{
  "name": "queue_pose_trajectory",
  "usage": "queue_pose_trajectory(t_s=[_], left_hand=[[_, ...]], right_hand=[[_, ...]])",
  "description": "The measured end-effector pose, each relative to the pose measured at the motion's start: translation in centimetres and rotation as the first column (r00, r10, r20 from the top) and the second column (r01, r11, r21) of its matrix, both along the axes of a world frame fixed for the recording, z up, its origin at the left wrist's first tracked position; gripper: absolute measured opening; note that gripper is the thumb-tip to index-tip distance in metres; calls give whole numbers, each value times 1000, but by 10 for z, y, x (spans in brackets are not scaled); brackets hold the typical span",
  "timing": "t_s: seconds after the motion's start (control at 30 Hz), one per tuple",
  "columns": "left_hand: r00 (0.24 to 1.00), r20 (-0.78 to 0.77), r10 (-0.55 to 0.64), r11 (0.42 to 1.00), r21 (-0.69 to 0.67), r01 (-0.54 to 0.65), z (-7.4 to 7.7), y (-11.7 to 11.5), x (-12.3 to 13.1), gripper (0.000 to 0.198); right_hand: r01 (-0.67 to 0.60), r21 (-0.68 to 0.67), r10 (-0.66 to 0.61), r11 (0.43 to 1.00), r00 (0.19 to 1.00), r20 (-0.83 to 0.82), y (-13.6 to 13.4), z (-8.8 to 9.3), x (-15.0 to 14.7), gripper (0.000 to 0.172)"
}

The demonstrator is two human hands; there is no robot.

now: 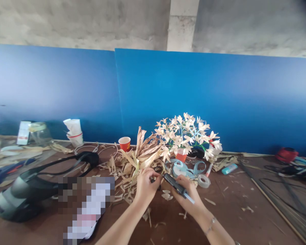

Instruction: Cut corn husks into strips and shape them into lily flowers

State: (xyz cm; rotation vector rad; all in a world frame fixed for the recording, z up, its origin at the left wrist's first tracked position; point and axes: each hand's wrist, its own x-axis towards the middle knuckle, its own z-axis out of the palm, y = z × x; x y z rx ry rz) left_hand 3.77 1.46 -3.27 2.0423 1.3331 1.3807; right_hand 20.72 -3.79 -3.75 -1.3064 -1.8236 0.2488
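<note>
My right hand (187, 195) is wrapped round a black glue gun (173, 183), with a pale glue stick (189, 198) sticking out of its back end. The gun's front points up and left, close to the fingers of my left hand (148, 183). Those fingers are pinched together, and whatever they hold is too small to make out. Behind both hands, a bunch of cream husk flowers (182, 134) on green and blue stems stands in a red paper cup (181, 156). Dried corn husks (135, 158) are heaped just beyond my left hand.
A blue ribbon roll (180, 168) and a clear tape roll (203, 181) lie right of centre, near a turquoise tube (229, 168). Another red cup (124, 144) stands behind the husks. At left are a black-and-grey headset (22, 194) and a glass jar (40, 133). Cables (283, 183) run at right.
</note>
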Motion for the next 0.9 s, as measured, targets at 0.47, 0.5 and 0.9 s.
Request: queue_pose_trajectory(t_s=[0.47,0.5,0.9], left_hand=[[999,14,-31,999,-11,32,-1,2,-1,14],[999,17,-31,999,-13,31,-1,2,-1,13],[997,16,-80,997,13,80,3,-2,-1,13]], right_hand=[[-1,-24,1,1000,1000,-2,-1,1,0,8],[0,-23,0,1000,1000,-3,-1,1,-1,9],[8,-5,-8,1000,998,-64,2,-2,2,10]])
